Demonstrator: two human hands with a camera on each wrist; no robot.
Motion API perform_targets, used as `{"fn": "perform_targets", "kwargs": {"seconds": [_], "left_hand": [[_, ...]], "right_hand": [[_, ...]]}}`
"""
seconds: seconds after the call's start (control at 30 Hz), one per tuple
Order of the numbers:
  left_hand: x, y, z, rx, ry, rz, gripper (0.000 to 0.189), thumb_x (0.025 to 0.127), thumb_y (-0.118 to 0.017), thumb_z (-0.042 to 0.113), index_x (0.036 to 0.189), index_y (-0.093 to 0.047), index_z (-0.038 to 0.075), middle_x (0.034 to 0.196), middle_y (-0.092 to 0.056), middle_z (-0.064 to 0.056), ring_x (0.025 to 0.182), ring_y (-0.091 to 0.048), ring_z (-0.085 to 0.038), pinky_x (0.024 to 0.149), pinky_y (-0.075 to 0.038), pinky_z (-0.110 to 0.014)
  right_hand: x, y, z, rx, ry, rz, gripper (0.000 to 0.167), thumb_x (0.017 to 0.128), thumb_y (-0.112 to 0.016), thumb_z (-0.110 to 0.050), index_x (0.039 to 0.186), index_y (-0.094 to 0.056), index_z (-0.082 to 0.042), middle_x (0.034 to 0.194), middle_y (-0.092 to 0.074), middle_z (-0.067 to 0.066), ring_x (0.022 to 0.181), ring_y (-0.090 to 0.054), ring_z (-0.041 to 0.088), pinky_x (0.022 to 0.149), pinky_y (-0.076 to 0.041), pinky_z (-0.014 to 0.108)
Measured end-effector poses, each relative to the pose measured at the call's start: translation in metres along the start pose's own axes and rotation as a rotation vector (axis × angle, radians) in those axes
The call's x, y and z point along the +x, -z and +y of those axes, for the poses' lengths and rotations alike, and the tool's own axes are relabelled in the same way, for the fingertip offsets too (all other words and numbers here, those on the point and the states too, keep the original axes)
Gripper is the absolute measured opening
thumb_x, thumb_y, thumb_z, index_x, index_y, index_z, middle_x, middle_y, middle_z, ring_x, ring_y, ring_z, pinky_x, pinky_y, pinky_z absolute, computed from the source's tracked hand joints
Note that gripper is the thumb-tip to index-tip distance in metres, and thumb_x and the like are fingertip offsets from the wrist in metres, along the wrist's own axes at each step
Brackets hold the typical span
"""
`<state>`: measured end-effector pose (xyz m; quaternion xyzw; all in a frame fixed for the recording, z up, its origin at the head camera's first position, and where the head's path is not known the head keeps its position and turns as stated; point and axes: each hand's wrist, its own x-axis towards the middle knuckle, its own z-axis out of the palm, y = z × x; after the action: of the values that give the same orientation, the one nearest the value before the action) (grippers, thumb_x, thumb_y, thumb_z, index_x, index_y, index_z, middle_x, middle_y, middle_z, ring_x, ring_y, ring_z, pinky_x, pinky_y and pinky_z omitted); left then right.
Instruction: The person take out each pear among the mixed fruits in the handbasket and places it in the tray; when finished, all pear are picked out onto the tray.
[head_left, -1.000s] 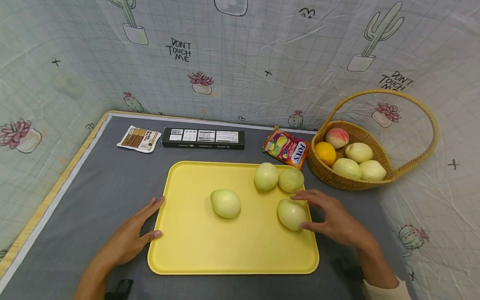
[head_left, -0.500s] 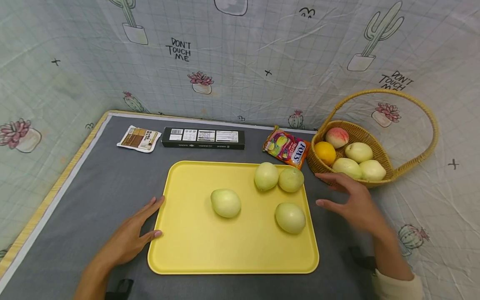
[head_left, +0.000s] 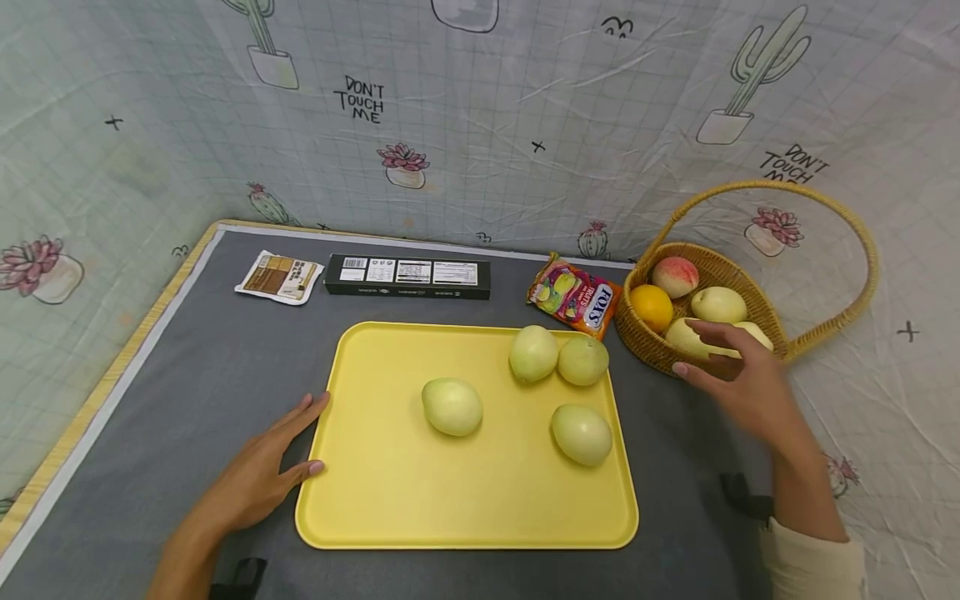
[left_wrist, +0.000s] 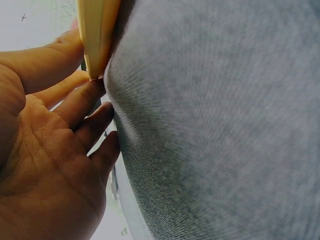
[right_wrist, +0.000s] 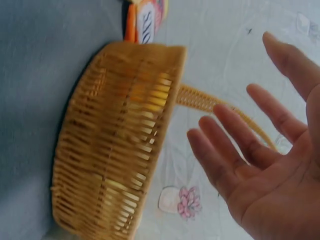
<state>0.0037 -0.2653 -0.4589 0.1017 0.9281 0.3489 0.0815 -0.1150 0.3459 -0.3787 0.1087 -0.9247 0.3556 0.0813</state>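
Observation:
My left hand (head_left: pixel 258 475) rests at the left rim of a yellow tray (head_left: pixel 450 517), fingers fairly straight, thumb and fingertips touching the edge. The left wrist view shows the tray edge (left_wrist: pixel 100 35) by that thumb and fingers. On the tray lie several pale green fruits, including one near the middle (head_left: pixel 452 407), one at the right (head_left: pixel 582 435) and a pair at the back right (head_left: pixel 533 354). My right hand (head_left: pixel 750 392), fingers spread and holding nothing, hovers at the front of a wicker basket (head_left: pixel 652 354). It partly hides pale green fruit (head_left: pixel 690 337) inside.
A peach (head_left: pixel 675 277), an orange (head_left: pixel 651 307) and more pale green fruit sit in the basket, under its tall arched handle (head_left: pixel 866 250). Along the table's back lie a red candy bag (head_left: pixel 573 296), a black box (head_left: pixel 407 277) and a brown-and-white packet (head_left: pixel 280 277).
My right hand has let go of the pale green fruit at the tray's right side and moved right and away to the basket. The left hand has stayed at the tray's rim.

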Motion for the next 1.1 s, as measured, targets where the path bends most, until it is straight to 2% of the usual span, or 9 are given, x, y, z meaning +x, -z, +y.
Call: {"fn": "perform_targets", "kwargs": {"seconds": [0.03,0.1,0.23,0.3,0.4,0.5,0.6,0.77,1.1], "left_hand": [[0.0,0.0,0.0,0.0,0.002,-0.002,0.094,0.093,-0.082,0.026,0.17,-0.03,0.023,0.173,-0.032,-0.023,0.155,-0.035,-0.054,0.11,-0.037,-0.072],[0.0,0.0,0.0,0.0,0.004,-0.004,0.094,0.093,-0.082,0.027,0.17,-0.029,0.023,0.173,-0.031,-0.023,0.154,-0.035,-0.054,0.11,-0.037,-0.072],[0.0,0.0,0.0,0.003,0.0,0.001,0.093,0.093,-0.082,0.026,0.17,-0.03,0.022,0.172,-0.032,-0.023,0.154,-0.035,-0.054,0.109,-0.037,-0.071],[0.0,-0.001,0.0,0.004,-0.002,0.003,0.093,0.093,-0.082,0.025,0.17,-0.031,0.022,0.172,-0.032,-0.024,0.154,-0.036,-0.054,0.109,-0.037,-0.071],[0.0,0.0,0.0,0.002,0.0,0.001,0.092,0.093,-0.082,0.025,0.17,-0.031,0.022,0.172,-0.032,-0.024,0.153,-0.036,-0.055,0.109,-0.038,-0.073],[0.0,0.0,0.0,0.002,0.004,-0.003,0.092,0.094,-0.082,0.026,0.17,-0.03,0.022,0.172,-0.032,-0.025,0.153,-0.036,-0.055,0.109,-0.037,-0.073],[-0.001,0.0,0.0,0.007,0.003,0.0,0.093,0.093,-0.082,0.026,0.17,-0.03,0.023,0.172,-0.032,-0.025,0.153,-0.036,-0.055,0.109,-0.038,-0.073],[-0.001,-0.001,0.0,0.01,-0.001,0.007,0.093,0.093,-0.082,0.025,0.17,-0.03,0.023,0.172,-0.033,-0.024,0.153,-0.037,-0.055,0.109,-0.038,-0.072],[0.0,0.0,0.001,0.006,0.008,0.0,0.094,0.093,-0.082,0.025,0.17,-0.03,0.023,0.173,-0.032,-0.023,0.154,-0.036,-0.054,0.11,-0.037,-0.073]], "right_hand": [[0.001,0.001,0.002,-0.02,-0.014,0.01,0.062,0.091,-0.086,-0.015,0.148,-0.063,-0.015,0.139,-0.064,0.002,0.118,-0.051,-0.018,0.089,-0.045,-0.002],[0.004,0.004,0.005,-0.063,-0.039,0.028,0.061,0.092,-0.086,-0.02,0.148,-0.063,-0.014,0.142,-0.064,0.013,0.12,-0.057,-0.007,0.088,-0.043,-0.003],[0.01,0.009,0.012,-0.126,-0.07,0.026,0.059,0.096,-0.083,-0.027,0.148,-0.062,-0.012,0.143,-0.064,0.022,0.124,-0.063,0.031,0.083,-0.039,-0.002],[0.014,0.01,0.015,-0.141,-0.083,0.014,0.057,0.098,-0.08,-0.029,0.149,-0.061,-0.01,0.143,-0.063,0.025,0.125,-0.062,0.046,0.086,-0.047,0.006],[0.019,0.011,0.02,-0.168,-0.119,-0.005,0.057,0.101,-0.076,-0.032,0.149,-0.06,-0.008,0.143,-0.062,0.028,0.126,-0.061,0.05,0.094,-0.06,0.035],[0.025,0.011,0.025,-0.206,-0.154,-0.033,0.059,0.103,-0.073,-0.036,0.151,-0.057,-0.006,0.142,-0.061,0.032,0.126,-0.06,0.054,0.097,-0.052,0.067],[0.032,0.011,0.03,-0.257,-0.183,-0.08,0.063,0.103,-0.071,-0.041,0.153,-0.055,-0.005,0.144,-0.06,0.034,0.127,-0.06,0.057,0.098,-0.046,0.071],[0.043,0.01,0.038,-0.293,-0.232,-0.167,0.07,0.104,-0.067,-0.049,0.154,-0.052,-0.003,0.149,-0.054,0.036,0.129,-0.059,0.057,0.097,-0.045,0.07],[0.057,0.004,0.043,-0.306,-0.225,-0.212,0.072,0.102,-0.069,-0.05,0.152,-0.054,-0.002,0.14,-0.057,0.041,0.125,-0.056,0.059,0.096,-0.044,0.07]]}}
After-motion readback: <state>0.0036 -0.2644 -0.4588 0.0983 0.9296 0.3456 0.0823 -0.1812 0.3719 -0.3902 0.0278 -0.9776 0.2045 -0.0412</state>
